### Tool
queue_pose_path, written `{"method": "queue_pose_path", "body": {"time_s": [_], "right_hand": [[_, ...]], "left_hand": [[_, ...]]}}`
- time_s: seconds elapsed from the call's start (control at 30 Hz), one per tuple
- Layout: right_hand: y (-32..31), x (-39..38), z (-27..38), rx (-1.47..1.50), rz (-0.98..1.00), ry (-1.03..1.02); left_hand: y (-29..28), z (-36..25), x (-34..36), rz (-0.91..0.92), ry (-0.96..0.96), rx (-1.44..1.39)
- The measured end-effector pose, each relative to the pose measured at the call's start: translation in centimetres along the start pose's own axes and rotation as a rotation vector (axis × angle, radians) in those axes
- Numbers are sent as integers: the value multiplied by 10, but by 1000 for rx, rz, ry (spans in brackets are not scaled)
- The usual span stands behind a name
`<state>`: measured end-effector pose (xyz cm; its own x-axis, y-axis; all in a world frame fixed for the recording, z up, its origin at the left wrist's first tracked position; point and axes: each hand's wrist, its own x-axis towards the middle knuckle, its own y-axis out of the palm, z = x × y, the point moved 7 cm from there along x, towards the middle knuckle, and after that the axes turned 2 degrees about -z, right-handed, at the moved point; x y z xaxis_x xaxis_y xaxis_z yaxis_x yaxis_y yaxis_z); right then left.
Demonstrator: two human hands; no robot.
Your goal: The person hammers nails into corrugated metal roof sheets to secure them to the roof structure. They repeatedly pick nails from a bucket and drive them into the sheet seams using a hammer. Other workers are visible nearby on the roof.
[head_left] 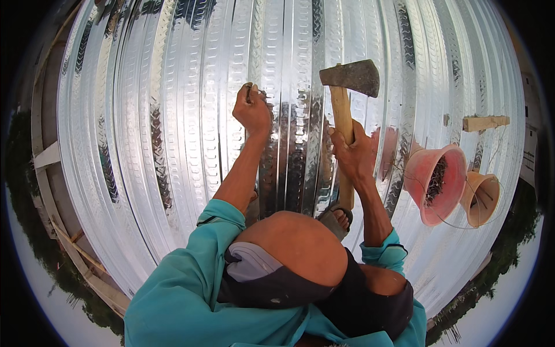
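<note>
My left hand (252, 113) is closed above the shiny ribbed metal sheet (191, 115). Pinched in its fingers is a small dark piece that looks like a nail, mostly hidden by the hand. My right hand (354, 151) wraps round the wooden handle (342, 113) of an axe (354, 78), partway along its length. The dark axe head is at the far end of the handle, out beyond both hands, and the handle's lower end reaches down near my sandalled foot (340, 218).
On the right, a red bucket (417, 182) holds many dark thin pieces like nails. Beside it stands a smaller orange bucket (490, 188) with a few thin dark pieces inside. A short wooden block (485, 123) lies beyond them. Wooden framing (49, 156) edges the sheet on the left.
</note>
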<state>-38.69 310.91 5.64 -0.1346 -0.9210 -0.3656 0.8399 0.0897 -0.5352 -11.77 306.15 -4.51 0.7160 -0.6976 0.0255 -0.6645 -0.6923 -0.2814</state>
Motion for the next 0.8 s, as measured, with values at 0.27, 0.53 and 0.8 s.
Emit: {"method": "queue_pose_path", "body": {"time_s": [0.27, 0.53, 0.8], "right_hand": [[-15, 2, -18, 33, 106, -18], [-18, 12, -7, -132, 105, -203], [9, 19, -17, -281, 161, -28]], "left_hand": [[30, 12, -2, -57, -173, 42], [30, 42, 1, -107, 32, 105], [24, 16, -10, -119, 172, 186]]}}
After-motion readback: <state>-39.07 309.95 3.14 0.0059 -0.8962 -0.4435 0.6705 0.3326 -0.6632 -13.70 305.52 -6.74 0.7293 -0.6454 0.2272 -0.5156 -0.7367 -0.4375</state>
